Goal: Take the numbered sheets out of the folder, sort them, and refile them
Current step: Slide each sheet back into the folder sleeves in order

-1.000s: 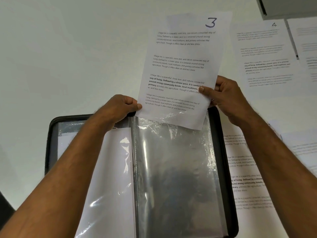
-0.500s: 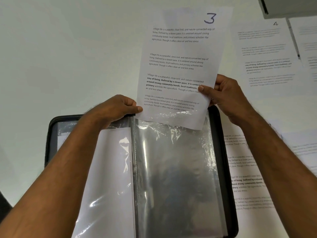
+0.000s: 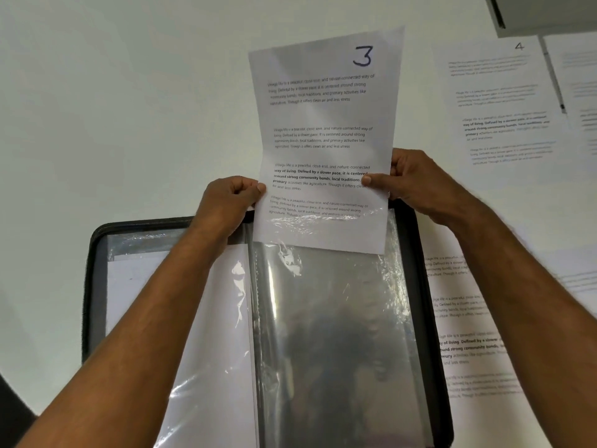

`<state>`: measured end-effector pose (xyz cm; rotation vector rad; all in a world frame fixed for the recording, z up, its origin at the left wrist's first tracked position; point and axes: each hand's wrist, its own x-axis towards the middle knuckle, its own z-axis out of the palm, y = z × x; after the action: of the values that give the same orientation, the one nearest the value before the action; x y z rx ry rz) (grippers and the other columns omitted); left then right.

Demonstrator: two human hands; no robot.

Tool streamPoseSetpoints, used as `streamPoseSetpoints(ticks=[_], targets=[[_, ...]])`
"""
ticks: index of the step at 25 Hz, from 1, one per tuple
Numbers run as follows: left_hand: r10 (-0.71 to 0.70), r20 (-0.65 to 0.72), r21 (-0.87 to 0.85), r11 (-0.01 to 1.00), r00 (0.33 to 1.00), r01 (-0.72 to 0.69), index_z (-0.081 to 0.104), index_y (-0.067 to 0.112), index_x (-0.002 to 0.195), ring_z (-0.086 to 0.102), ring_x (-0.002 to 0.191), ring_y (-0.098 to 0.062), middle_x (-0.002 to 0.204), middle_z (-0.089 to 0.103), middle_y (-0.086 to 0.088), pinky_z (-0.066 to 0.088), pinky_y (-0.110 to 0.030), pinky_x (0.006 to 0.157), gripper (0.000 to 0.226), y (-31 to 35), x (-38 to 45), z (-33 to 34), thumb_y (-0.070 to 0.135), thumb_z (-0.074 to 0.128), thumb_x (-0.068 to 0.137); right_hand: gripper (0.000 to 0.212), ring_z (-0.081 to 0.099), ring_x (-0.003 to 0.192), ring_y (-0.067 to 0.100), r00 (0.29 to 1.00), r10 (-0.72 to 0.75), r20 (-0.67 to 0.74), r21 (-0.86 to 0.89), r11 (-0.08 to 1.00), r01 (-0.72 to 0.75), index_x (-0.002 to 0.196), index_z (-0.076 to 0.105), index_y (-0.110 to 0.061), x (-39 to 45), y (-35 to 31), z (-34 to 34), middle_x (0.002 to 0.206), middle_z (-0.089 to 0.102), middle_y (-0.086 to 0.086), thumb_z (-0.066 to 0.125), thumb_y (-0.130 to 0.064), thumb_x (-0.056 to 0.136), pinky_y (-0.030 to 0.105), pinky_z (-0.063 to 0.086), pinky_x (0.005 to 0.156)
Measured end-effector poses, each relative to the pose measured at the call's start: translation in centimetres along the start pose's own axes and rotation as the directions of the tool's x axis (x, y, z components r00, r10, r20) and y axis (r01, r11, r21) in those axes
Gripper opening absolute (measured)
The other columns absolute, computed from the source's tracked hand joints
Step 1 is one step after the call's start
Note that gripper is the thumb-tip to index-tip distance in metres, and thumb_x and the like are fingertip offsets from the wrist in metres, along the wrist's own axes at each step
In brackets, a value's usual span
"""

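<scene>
The sheet numbered 3 (image 3: pixel 323 124) stands upright over the open black zip folder (image 3: pixel 93 286). Its lower end sits inside the top of the empty clear sleeve (image 3: pixel 339 318) on the folder's right page. My left hand (image 3: pixel 229 202) pinches the sheet's left edge just above the sleeve's mouth. On the right edge, at about the same height, my right hand (image 3: pixel 416 179) pinches it with the thumb in front. The left page's sleeve (image 3: pixel 210 318) holds a white sheet whose number is hidden.
The sheet numbered 4 (image 3: pixel 497 92) lies on the white table at the back right, with more sheets beyond it. Another printed sheet (image 3: pixel 468 350) lies right of the folder, partly under it. A grey box (image 3: pixel 549 14) sits at the top right corner.
Sheet 3 has turned a little more upright and slipped slightly lower into the clear sleeve. Both hands keep their places at its edges.
</scene>
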<state>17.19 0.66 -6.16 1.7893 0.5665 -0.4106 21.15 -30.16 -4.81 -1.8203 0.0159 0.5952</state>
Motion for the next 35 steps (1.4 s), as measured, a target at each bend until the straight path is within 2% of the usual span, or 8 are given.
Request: streamPoseSetpoints(ticks=[3,8,11,15,20,25,30,35], targets=[[0.007,-0.027,0.009,1.0,1.0,-0.007,0.074,0.001,0.098,0.068,0.081,-0.015,0.095,0.076,-0.011,0.06,-0.032,0.075,0.023,-0.4,0.3,0.1,0.024,0.072,0.097,0.031,0.075,0.105,0.017,0.998,0.028,0.061,-0.056,0.998,-0.025,0.123,0.071,-0.019,0.6,-0.6,-0.3,0.111,0.079,-0.006,0.075,-0.017,0.092,0.032,0.061,0.093],[0.027,-0.045,0.04,0.999,0.999,-0.026,0.067,0.002,0.086,0.061,0.068,-0.011,0.085,0.07,-0.008,0.052,-0.016,0.057,0.02,0.0,0.0,-0.1,0.018,0.072,0.097,0.023,0.075,0.102,0.02,0.982,0.103,0.16,-0.184,0.98,-0.073,0.114,0.074,-0.026,1.0,-1.5,-0.7,0.109,0.079,-0.006,0.076,-0.027,0.091,0.032,0.062,0.09],[-0.013,0.006,0.097,0.995,1.0,0.012,0.062,0.013,0.076,0.065,0.071,-0.022,0.085,0.072,-0.014,0.052,-0.031,0.068,0.024,0.0,0.0,-0.7,0.02,0.075,0.094,0.021,0.076,0.1,0.014,0.992,0.086,0.089,-0.035,0.996,-0.083,0.116,0.073,-0.022,1.0,-1.6,0.3,0.109,0.079,-0.008,0.071,-0.027,0.096,0.026,0.062,0.085],[-0.096,0.137,0.104,0.991,0.986,0.082,0.061,0.017,0.075,0.075,0.093,-0.038,0.098,0.079,-0.013,0.056,-0.04,0.071,0.025,0.2,-0.3,-1.5,0.025,0.075,0.095,0.016,0.078,0.094,0.015,0.996,0.073,-0.048,-0.08,0.994,-0.077,0.107,0.074,-0.021,1.5,-1.0,1.5,0.104,0.08,-0.004,0.068,-0.035,0.1,0.041,0.061,0.093],[-0.027,0.047,0.063,0.998,0.999,0.024,0.066,0.009,0.091,0.053,0.053,-0.003,0.063,0.06,0.007,0.043,-0.014,0.048,0.022,0.5,-0.5,-1.1,0.029,0.069,0.1,0.027,0.076,0.105,0.019,0.985,0.128,0.116,-0.068,0.99,-0.121,0.12,0.073,-0.016,1.2,-1.4,0.6,0.114,0.079,-0.002,0.068,-0.03,0.099,0.042,0.057,0.099],[-0.001,0.002,0.029,1.0,1.0,0.001,0.065,0.005,0.087,0.051,0.066,-0.018,0.063,0.057,0.003,0.041,-0.014,0.048,0.025,0.5,-0.4,-1.3,0.026,0.068,0.1,0.017,0.076,0.1,0.013,0.963,0.192,0.191,-0.109,0.979,-0.173,0.111,0.076,-0.019,0.8,-1.8,0.3,0.109,0.08,-0.007,0.071,-0.026,0.096,0.023,0.059,0.085],[-0.081,0.137,0.13,0.989,0.987,0.064,0.062,0.013,0.075,0.057,0.065,-0.019,0.079,0.069,-0.007,0.039,-0.021,0.045,0.029,0.5,-0.4,-1.7,0.028,0.072,0.097,0.03,0.077,0.101,0.021,0.992,0.108,-0.068,0.012,0.994,-0.108,0.117,0.075,-0.014,1.4,-0.8,1.8,0.11,0.079,0.0,0.073,-0.035,0.096,0.048,0.058,0.099],[-0.061,0.118,0.107,0.993,0.991,0.049,0.064,0.01,0.078,0.054,0.066,-0.016,0.074,0.06,-0.003,0.04,-0.015,0.043,0.029,0.7,-0.6,-1.6,0.029,0.069,0.099,0.03,0.076,0.104,0.021,0.991,0.131,0.029,-0.012,0.991,-0.131,0.12,0.074,-0.014,1.0,-0.6,1.3,0.113,0.079,0.001,0.074,-0.031,0.095,0.047,0.056,0.103]])
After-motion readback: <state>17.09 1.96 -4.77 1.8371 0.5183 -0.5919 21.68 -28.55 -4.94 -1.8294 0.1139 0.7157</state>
